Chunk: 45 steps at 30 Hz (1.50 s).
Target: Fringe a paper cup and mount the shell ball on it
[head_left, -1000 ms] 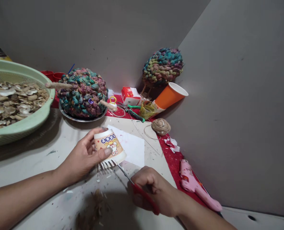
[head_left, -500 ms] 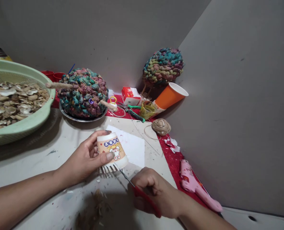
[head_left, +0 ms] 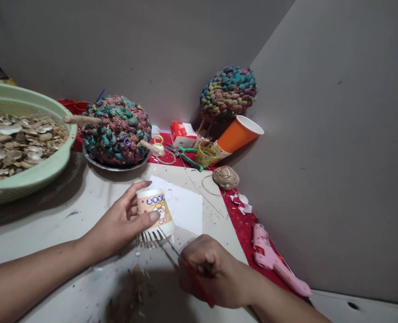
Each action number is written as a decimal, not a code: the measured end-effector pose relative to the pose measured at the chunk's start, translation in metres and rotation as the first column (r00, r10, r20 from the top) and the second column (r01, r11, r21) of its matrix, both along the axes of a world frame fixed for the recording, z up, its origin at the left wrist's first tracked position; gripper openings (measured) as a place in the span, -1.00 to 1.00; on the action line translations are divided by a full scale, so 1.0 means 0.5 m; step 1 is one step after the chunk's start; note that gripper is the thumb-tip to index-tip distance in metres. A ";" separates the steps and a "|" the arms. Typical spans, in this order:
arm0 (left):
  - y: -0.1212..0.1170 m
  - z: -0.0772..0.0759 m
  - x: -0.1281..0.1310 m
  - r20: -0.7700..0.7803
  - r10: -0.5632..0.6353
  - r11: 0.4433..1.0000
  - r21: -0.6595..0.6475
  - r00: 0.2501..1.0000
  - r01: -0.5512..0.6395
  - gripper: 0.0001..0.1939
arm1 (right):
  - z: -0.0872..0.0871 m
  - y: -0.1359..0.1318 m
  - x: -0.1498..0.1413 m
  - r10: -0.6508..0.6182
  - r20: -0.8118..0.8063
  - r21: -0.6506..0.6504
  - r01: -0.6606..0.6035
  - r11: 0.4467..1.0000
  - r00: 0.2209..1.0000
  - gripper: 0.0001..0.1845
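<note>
A paper cup [head_left: 153,207] printed with a cartoon rabbit is gripped by my left hand [head_left: 127,215], thumb across its front and fingers behind. Its lower rim is slit into a row of narrow strips on the left; the right part of the rim is uncut. Red-handled scissors [head_left: 195,278] are in my right hand [head_left: 221,271]. Their blades reach up to the cup's rim beside the last strip. Below the cup, small paper scraps lie on the table [head_left: 84,251].
A green colander [head_left: 59,157] of shells stands left. Behind are a colourful shell-covered ball [head_left: 118,134] in a metal dish, another such ball [head_left: 229,94], pliers [head_left: 190,161], an orange cup [head_left: 237,134] and a twine ball [head_left: 226,177]. A pink glue gun [head_left: 274,262] lies right; white paper [head_left: 183,206] lies behind the cup.
The cup has shifted slightly right and turned a little in my left hand. The scissors have stayed at its rim, and my right fingers have closed further round the handles.
</note>
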<state>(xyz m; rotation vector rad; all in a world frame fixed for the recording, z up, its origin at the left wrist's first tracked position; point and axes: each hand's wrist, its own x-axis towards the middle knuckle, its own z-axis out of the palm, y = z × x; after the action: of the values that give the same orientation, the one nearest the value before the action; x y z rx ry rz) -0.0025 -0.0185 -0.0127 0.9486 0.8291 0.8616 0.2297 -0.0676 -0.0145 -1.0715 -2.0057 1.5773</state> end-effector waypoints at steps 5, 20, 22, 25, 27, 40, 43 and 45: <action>-0.003 -0.001 0.001 0.002 0.022 1.000 0.007 1.000 -0.022 -0.26 | 0.006 0.003 -0.002 0.018 0.030 -0.120 -0.014 0.993 0.999 -0.51; -0.004 0.013 -0.007 0.075 0.107 0.991 0.078 0.991 -0.113 -0.37 | 0.022 0.014 -0.002 0.038 0.013 -0.244 -0.034 0.969 0.999 -0.65; -0.003 0.012 -0.008 0.072 0.121 0.989 0.078 0.990 -0.127 -0.36 | 0.021 0.013 -0.001 0.034 0.017 -0.261 -0.029 0.965 0.999 -0.66; -0.002 0.010 -0.010 0.064 0.143 0.985 0.084 0.988 -0.148 -0.37 | 0.020 0.011 0.001 0.017 0.021 -0.295 -0.010 0.955 1.000 -0.66; -0.002 0.007 -0.011 0.066 0.147 0.985 0.086 0.987 -0.153 -0.38 | 0.019 0.011 0.001 0.017 0.028 -0.313 -0.007 0.950 0.999 -0.66; 0.000 0.001 -0.010 0.047 0.162 0.982 0.092 0.986 -0.166 -0.39 | 0.023 0.011 0.000 0.035 0.041 -0.291 -0.022 0.956 0.999 -0.65; 0.000 0.004 -0.011 0.039 0.180 0.978 0.098 0.983 -0.183 -0.41 | 0.022 0.010 0.001 0.045 0.028 -0.274 -0.036 0.961 0.999 -0.63; 0.000 0.006 -0.011 0.043 0.172 0.981 0.088 0.984 -0.175 -0.41 | 0.022 0.011 0.001 0.035 0.017 -0.265 -0.030 0.964 0.999 -0.63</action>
<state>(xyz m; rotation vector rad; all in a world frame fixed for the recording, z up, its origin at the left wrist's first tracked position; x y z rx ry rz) -0.0081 -0.0187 -0.0097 0.9484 0.8570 1.0715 0.2299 -0.0622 -0.0035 -1.1594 -1.8707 1.8999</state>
